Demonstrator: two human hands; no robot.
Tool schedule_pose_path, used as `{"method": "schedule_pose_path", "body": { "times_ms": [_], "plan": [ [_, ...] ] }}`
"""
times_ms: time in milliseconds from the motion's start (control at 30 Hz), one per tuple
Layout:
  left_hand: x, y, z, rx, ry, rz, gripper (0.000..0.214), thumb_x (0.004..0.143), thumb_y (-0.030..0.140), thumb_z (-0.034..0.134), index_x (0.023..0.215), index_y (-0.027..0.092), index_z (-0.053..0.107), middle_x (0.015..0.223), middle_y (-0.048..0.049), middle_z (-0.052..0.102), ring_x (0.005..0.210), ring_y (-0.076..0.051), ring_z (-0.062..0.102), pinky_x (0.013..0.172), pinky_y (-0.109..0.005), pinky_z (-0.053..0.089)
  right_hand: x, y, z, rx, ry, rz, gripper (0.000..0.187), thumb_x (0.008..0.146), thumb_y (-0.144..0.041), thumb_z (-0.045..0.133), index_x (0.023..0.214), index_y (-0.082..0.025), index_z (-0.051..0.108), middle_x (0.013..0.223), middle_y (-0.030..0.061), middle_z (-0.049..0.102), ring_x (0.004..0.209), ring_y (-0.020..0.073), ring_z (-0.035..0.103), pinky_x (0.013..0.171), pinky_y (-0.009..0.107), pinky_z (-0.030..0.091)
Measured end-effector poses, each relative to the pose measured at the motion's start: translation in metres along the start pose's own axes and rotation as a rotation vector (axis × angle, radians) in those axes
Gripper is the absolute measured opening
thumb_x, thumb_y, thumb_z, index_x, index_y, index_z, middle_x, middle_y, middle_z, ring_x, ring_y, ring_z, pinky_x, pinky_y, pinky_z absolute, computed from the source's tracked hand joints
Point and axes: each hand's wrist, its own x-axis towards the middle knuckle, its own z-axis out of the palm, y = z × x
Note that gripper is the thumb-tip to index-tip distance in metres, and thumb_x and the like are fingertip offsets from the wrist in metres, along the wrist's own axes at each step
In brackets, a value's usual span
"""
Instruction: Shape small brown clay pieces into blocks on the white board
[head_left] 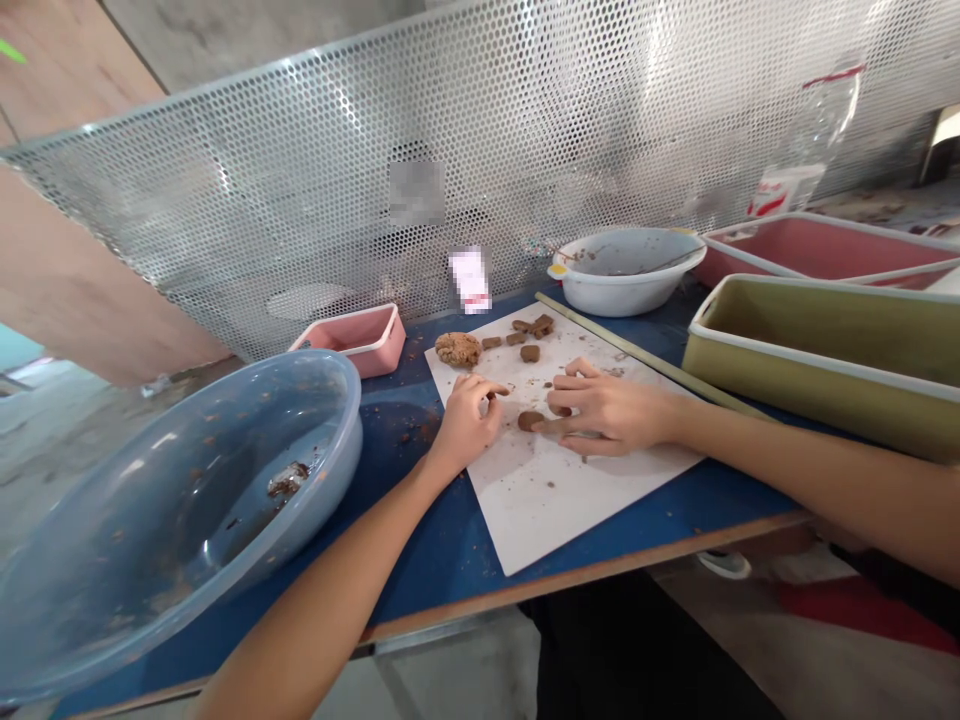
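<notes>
Head view: I see both bare hands low over a white sheet (525, 515) laid on the blue tabletop (397, 560). The right hand (606, 410) reaches in from the right, palm down, fingers spread apart and not closed round anything; I see the forefinger touching a small brown lump (529, 421), which lies near the middle of the sheet, between the hands. The left hand (466, 425) is over the left edge of the sheet; I record its fingers as loosely curled, with the forefinger pointing toward the lump and nothing visible in the grasp. Beyond the hands I note several small brown pieces (530, 353) and, left of them, one larger rough clump (458, 349), all on the sheet, with crumbs (551, 485) scattered about. To the left I log a large blue basin (322, 505), with a small pink box (386, 352) just behind it. A pale stick (637, 348) lies slantwise along the right side of the sheet; past it I find a white bowl (622, 296) and a green box (810, 350). A perforated metal panel (300, 200) stands behind.
</notes>
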Motion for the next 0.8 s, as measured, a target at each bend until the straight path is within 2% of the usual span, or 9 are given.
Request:
{"method": "schedule_pose_path", "body": {
  "times_ms": [167, 333, 400, 467, 533, 567, 633, 700, 800],
  "plan": [
    [-0.001, -0.001, 0.002, -0.013, 0.009, 0.008, 0.026, 0.099, 0.010, 0.058, 0.105, 0.022, 0.080, 0.103, -0.0071, 0.077, 0.107, -0.028, 0.068, 0.105, -0.046, 0.057, 0.001, -0.003, 0.001, -0.051, -0.006, -0.008, 0.040, 0.119, -0.037, 0.049, 0.149, -0.021, 0.071, 0.107, 0.0093, 0.068, 0.098, 0.0268, 0.055, 0.093, 0.045, 0.035],
    [0.000, -0.002, 0.000, -0.006, -0.006, 0.016, 0.029, 0.099, 0.008, 0.057, 0.107, 0.021, 0.082, 0.103, -0.0078, 0.076, 0.109, -0.028, 0.068, 0.104, -0.046, 0.058, -0.001, 0.001, -0.001, 0.165, 0.056, 0.026, 0.035, 0.119, -0.036, 0.049, 0.124, -0.023, 0.081, 0.098, 0.0064, 0.067, 0.093, 0.0239, 0.058, 0.095, 0.046, 0.036],
    [0.000, -0.001, -0.006, 0.017, -0.062, 0.047, 0.033, 0.097, 0.005, 0.057, 0.106, 0.021, 0.084, 0.102, -0.0084, 0.076, 0.108, -0.028, 0.068, 0.104, -0.046, 0.058, -0.001, 0.005, -0.002, 0.276, 0.098, 0.187, 0.042, 0.120, -0.039, 0.045, 0.112, -0.023, 0.082, 0.097, 0.0064, 0.067, 0.091, 0.0226, 0.061, 0.096, 0.046, 0.039],
    [-0.001, 0.003, -0.011, 0.057, -0.130, 0.075, 0.037, 0.093, 0.001, 0.057, 0.105, 0.021, 0.086, 0.101, -0.0092, 0.075, 0.108, -0.029, 0.069, 0.106, -0.047, 0.059, -0.001, 0.004, -0.001, 0.319, 0.110, 0.474, 0.048, 0.120, -0.045, 0.042, 0.110, -0.023, 0.083, 0.098, 0.0083, 0.068, 0.093, 0.0242, 0.065, 0.097, 0.046, 0.044],
    [-0.005, 0.010, -0.014, 0.116, -0.148, 0.055, 0.040, 0.089, -0.001, 0.059, 0.106, 0.021, 0.087, 0.102, -0.0107, 0.075, 0.110, -0.031, 0.068, 0.106, -0.048, 0.060, -0.003, -0.005, 0.002, 0.287, 0.069, 0.745, 0.051, 0.118, -0.054, 0.043, 0.121, -0.024, 0.084, 0.105, 0.0124, 0.071, 0.102, 0.0306, 0.070, 0.098, 0.049, 0.050],
    [-0.008, 0.015, -0.014, 0.150, -0.146, 0.035, 0.041, 0.087, -0.001, 0.060, 0.107, 0.021, 0.088, 0.100, -0.0116, 0.074, 0.110, -0.033, 0.068, 0.103, -0.049, 0.061, -0.005, -0.013, 0.005, 0.255, 0.035, 0.832, 0.052, 0.116, -0.058, 0.045, 0.130, -0.025, 0.082, 0.112, 0.0157, 0.072, 0.111, 0.0356, 0.070, 0.099, 0.053, 0.053],
    [-0.015, 0.025, -0.012, 0.184, -0.169, 0.017, 0.042, 0.084, -0.002, 0.060, 0.105, 0.020, 0.089, 0.095, -0.0126, 0.072, 0.108, -0.035, 0.067, 0.098, -0.049, 0.063, -0.010, -0.036, 0.011, 0.171, -0.008, 0.883, 0.058, 0.113, -0.064, 0.049, 0.147, -0.025, 0.075, 0.137, 0.0234, 0.069, 0.135, 0.0478, 0.062, 0.108, 0.068, 0.052],
    [-0.020, 0.035, -0.009, 0.209, -0.201, 0.002, 0.043, 0.082, -0.003, 0.058, 0.101, 0.021, 0.089, 0.088, -0.0122, 0.070, 0.101, -0.035, 0.067, 0.089, -0.048, 0.063, -0.014, -0.061, 0.017, 0.154, -0.048, 0.874, 0.063, 0.113, -0.064, 0.048, 0.160, -0.024, 0.064, 0.163, 0.0283, 0.056, 0.158, 0.0543, 0.044, 0.116, 0.077, 0.046],
    [-0.022, 0.047, -0.006, 0.255, -0.227, -0.031, 0.046, 0.081, -0.003, 0.056, 0.101, 0.020, 0.090, 0.085, -0.0120, 0.069, 0.097, -0.034, 0.066, 0.085, -0.047, 0.062, -0.010, -0.089, 0.020, 0.216, -0.164, 0.899, 0.073, 0.114, -0.068, 0.043, 0.168, -0.022, 0.054, 0.182, 0.0259, 0.036, 0.172, 0.0539, 0.022, 0.126, 0.081, 0.037]
  ]
}}
